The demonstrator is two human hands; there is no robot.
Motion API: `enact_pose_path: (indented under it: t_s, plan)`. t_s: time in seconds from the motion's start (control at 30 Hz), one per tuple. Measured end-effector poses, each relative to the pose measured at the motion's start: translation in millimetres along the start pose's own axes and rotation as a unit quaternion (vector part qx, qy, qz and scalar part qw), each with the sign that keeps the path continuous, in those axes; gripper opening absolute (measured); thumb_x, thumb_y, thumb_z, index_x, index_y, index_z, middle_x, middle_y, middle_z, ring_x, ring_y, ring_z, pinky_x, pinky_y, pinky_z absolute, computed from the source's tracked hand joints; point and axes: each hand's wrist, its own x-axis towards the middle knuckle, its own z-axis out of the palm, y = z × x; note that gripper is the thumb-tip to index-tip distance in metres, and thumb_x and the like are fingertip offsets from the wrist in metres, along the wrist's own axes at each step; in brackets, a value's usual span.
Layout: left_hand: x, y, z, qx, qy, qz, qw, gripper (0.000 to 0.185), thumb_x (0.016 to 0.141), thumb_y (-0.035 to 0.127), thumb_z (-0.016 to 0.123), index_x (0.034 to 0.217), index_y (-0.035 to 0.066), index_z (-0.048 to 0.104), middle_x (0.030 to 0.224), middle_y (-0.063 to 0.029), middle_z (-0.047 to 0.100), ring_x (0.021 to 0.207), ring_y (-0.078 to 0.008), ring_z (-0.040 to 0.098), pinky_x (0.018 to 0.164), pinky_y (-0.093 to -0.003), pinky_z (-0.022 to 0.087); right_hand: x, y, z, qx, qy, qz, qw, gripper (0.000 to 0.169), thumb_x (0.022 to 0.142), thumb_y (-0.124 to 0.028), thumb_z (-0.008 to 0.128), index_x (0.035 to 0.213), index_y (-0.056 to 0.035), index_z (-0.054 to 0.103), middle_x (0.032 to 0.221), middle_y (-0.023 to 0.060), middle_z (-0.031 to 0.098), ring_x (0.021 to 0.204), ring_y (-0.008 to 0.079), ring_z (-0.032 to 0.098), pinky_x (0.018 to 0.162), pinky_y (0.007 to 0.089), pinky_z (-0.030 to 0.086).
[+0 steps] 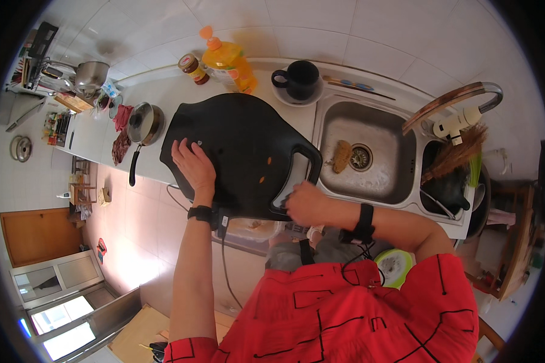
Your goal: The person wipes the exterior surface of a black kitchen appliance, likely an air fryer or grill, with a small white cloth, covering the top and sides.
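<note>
A large black electric appliance (236, 149), broad and fairly flat, lies on the white counter. Two small orange marks and a small round stud show on its top. A loop handle (317, 159) juts from its right side. My left hand (194, 165) rests flat on the left part of the top, fingers a little apart. Curled round the near part of the loop is my right hand (308, 204), slightly blurred, fingertips inside the gap. A grey cord (225, 263) hangs by the appliance's near edge; where it attaches is hidden.
Right of the appliance, a steel sink (390, 136) holds a brown scrubber (343, 156). A dark mug (302, 79) on a saucer, an orange detergent bottle (229, 63) and a jar (193, 69) stand behind. A lidded frying pan (143, 125) overhangs the counter edge at left.
</note>
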Motion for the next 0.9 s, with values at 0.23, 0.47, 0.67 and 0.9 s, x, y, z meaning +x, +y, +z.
enact_pose_path:
  t_s: [0.23,0.47,0.67,0.9]
  plan:
    - [0,-4,-3,0.001,-0.006,0.000,1.000,0.035,0.104,0.022,0.046,0.125,-0.004,0.054,0.138,-0.0255,0.045,0.127,-0.0430,0.044,0.107,-0.0490,0.036,-1,24,-30,-0.096,0.115,0.024,0.988,0.011,0.073,-0.020,0.067,0.070,-0.0135,0.074,0.075,0.0027,0.069,0.092,0.0241,0.060,0.085,0.0381,0.042]
    - [2,4,3,-0.009,-0.015,0.000,1.000,0.034,0.104,0.022,0.045,0.124,-0.004,0.054,0.137,-0.0250,0.046,0.127,-0.0419,0.044,0.108,-0.0484,0.036,2,56,-18,0.069,0.165,0.050,0.983,0.010,0.078,-0.010,0.063,0.079,-0.0062,0.072,0.074,0.0079,0.068,0.086,0.0303,0.062,0.075,0.0415,0.049]
    - [0,1,-4,-0.003,-0.021,0.002,1.000,0.034,0.103,0.020,0.047,0.124,-0.006,0.053,0.139,-0.0269,0.043,0.126,-0.0445,0.043,0.106,-0.0505,0.037,8,46,-41,0.275,0.449,0.215,0.823,0.013,0.087,-0.009,0.061,0.094,-0.0022,0.069,0.084,0.0187,0.066,0.080,0.0376,0.065,0.074,0.0459,0.054]
    - [1,2,0,-0.001,-0.015,0.019,1.000,0.032,0.102,0.018,0.048,0.123,-0.006,0.054,0.138,-0.0270,0.044,0.125,-0.0445,0.044,0.105,-0.0508,0.037,26,27,-22,0.311,0.436,0.179,0.825,0.009,0.086,-0.006,0.063,0.093,-0.0016,0.068,0.096,0.0149,0.064,0.090,0.0365,0.064,0.078,0.0415,0.054]
